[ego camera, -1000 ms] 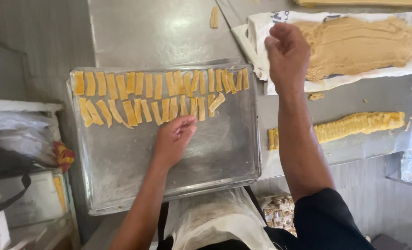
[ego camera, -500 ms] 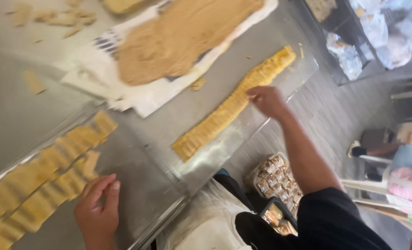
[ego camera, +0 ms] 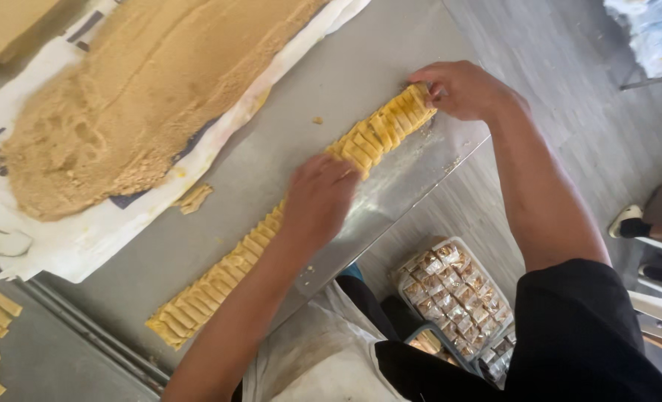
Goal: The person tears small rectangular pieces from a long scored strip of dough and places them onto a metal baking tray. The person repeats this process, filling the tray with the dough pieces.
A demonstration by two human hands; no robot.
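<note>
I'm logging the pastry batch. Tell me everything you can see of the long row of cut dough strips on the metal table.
The row of dough strips is golden yellow, made of many short flat pieces leaning on one another like shingles. It runs aslant across the steel table, near its front edge. The left hand covers its middle; the right hand grips its far end. Crumbs lie beside it.

Left hand [ego camera: 320, 199] hides the pastry row's [ego camera: 219, 279] middle.
</note>
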